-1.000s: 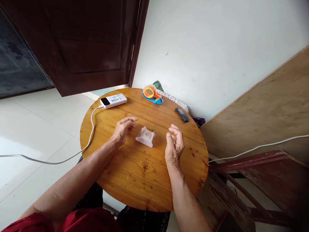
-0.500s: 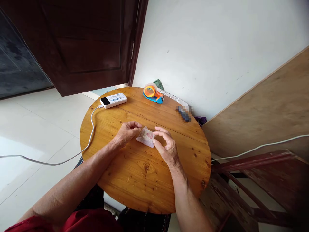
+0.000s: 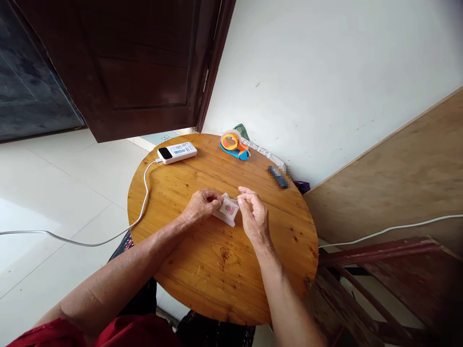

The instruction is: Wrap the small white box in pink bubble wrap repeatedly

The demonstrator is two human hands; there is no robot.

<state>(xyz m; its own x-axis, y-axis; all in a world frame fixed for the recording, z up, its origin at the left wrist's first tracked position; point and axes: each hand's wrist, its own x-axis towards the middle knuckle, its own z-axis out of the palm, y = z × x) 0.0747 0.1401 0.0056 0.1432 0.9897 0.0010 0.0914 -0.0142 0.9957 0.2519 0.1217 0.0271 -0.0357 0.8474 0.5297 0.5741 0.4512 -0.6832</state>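
Pinching a small clear packet (image 3: pixel 229 211) between them in the head view, the left hand (image 3: pixel 200 206) is gripping its left end and the right hand (image 3: pixel 254 218) its right end. The packet is sitting at the middle of the round table (image 3: pixel 217 274), long axis spanning hand to hand, equally near both

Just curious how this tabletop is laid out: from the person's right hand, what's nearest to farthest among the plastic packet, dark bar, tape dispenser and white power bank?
1. plastic packet: pinched by the right hand itself.
2. dark bar: just beyond, toward the wall.
3. tape dispenser: far edge, middle.
4. white power bank: far left, on its cable.
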